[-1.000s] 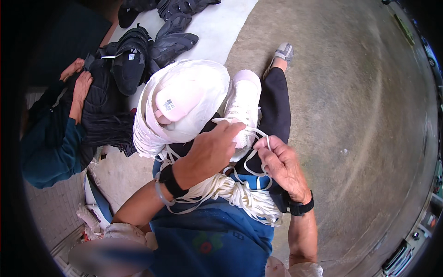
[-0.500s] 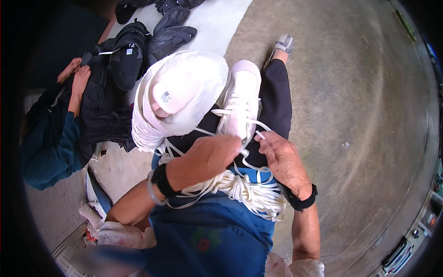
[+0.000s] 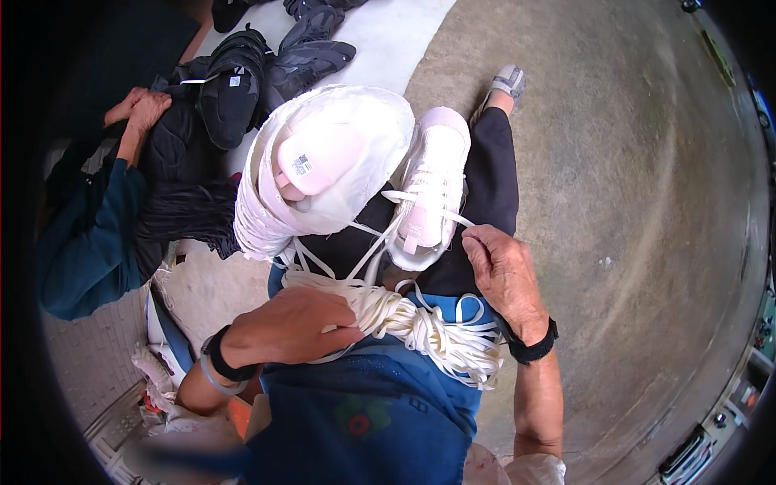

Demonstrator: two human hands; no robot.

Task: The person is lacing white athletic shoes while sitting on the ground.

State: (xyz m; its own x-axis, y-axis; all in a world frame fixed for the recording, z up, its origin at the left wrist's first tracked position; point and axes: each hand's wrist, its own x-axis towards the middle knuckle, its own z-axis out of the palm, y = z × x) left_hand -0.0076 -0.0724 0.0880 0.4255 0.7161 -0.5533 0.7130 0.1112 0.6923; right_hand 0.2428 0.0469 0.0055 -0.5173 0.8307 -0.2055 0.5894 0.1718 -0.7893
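Take the pale pink-and-white lace-up shoe (image 3: 436,174), lying toe-away over the black fabric trousers (image 3: 493,174), as the landmark. Find the right hand (image 3: 505,271) just right of the shoe's heel end, thumb and forefinger pinched on the flat white lace (image 3: 457,217) coming off the shoe's right side. Find the left hand (image 3: 287,323) below and left of the shoe, fingers partly curled beside the thick, tangled bundle of flat white laces (image 3: 420,327); impossible to tell from here about any strand in its grasp. Judging by this, probably in the middle of lacing near the shoe's ankle opening. To do so well, pinch firmly near the tip, lay the lace flat rather than twisted, and draw evenly to both sides of the shoe. Lift working strands clear of the bundle below the shoe, to avoid snagging. Best also to steady the shoe against tipping toward the rounded white stack of nested shoe pieces (image 3: 368,137) at its left.
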